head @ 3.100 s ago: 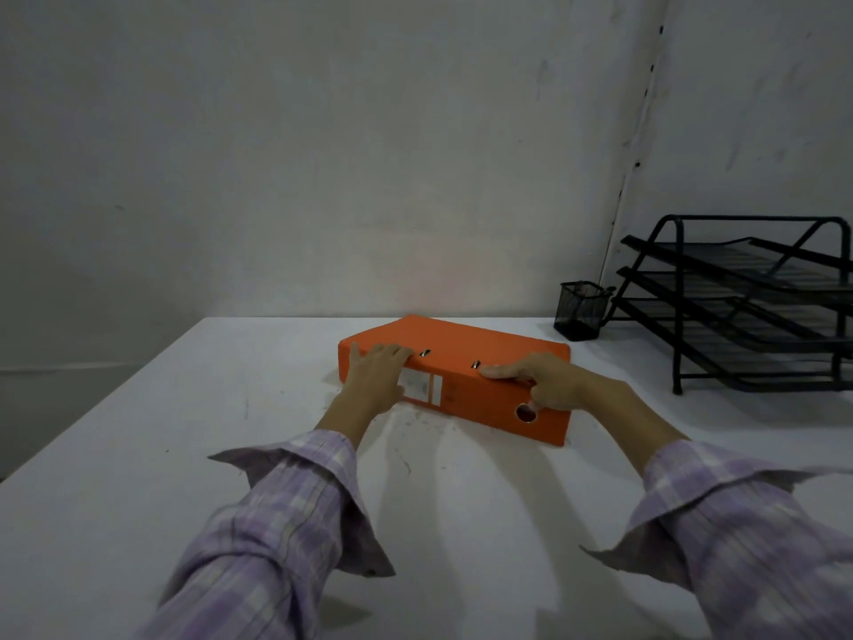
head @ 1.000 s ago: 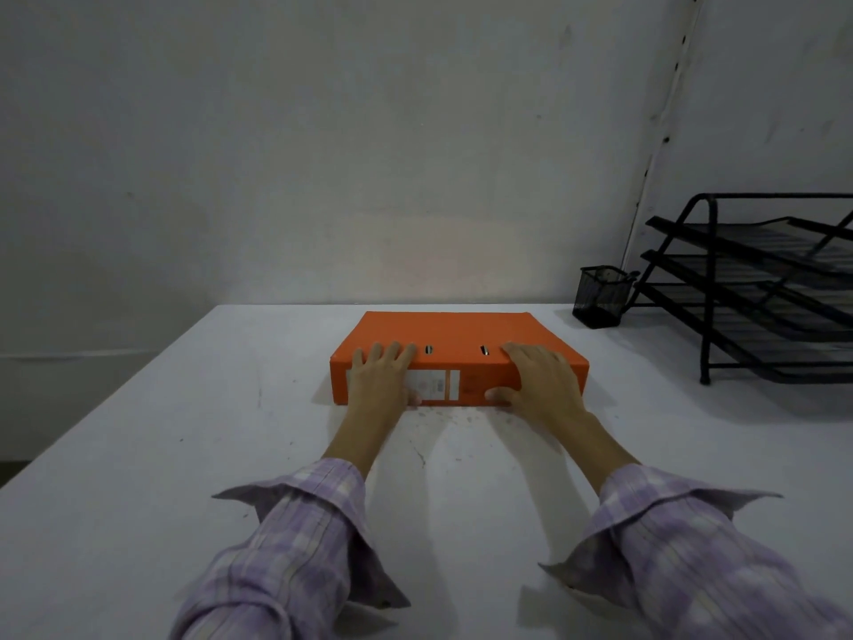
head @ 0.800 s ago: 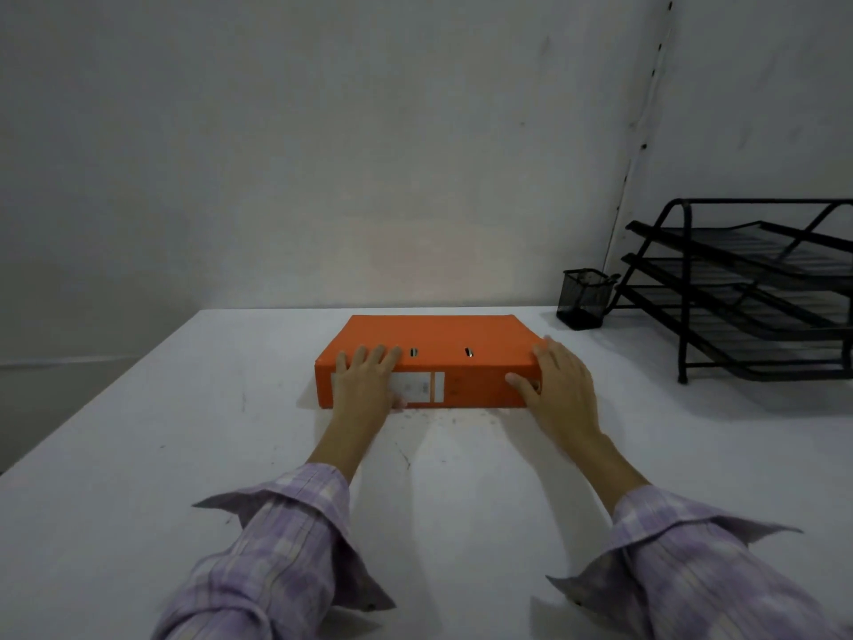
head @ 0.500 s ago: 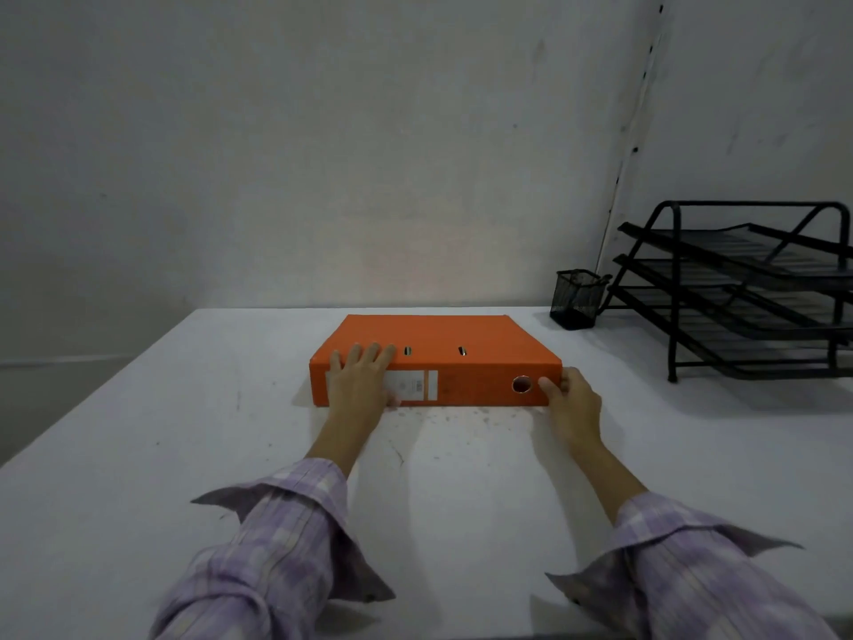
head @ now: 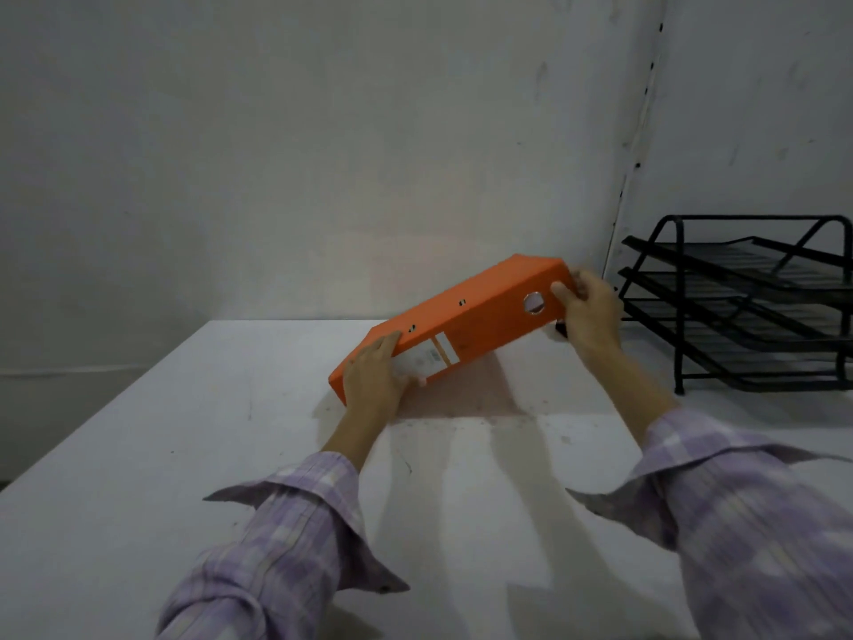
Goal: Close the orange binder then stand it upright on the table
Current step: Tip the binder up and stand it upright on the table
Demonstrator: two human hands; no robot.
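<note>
The orange binder [head: 480, 316] is closed and tilted, with its right end raised off the white table [head: 184, 455] and its lower left corner still down on it. The spine faces me, showing a white label and a round finger hole. My left hand [head: 374, 381] grips the low left end over the label. My right hand [head: 588, 311] holds the raised right end, fingers wrapped round the edge beside the hole.
A black three-tier wire tray rack [head: 747, 302] stands at the table's back right. A small black mesh cup is mostly hidden behind my right hand. A plain wall runs along the table's far edge, close behind the binder.
The binder lay flat with its spine toward me; its right end has now swung upward in my right hand, pivoting on the left end that my left hand holds down.
</note>
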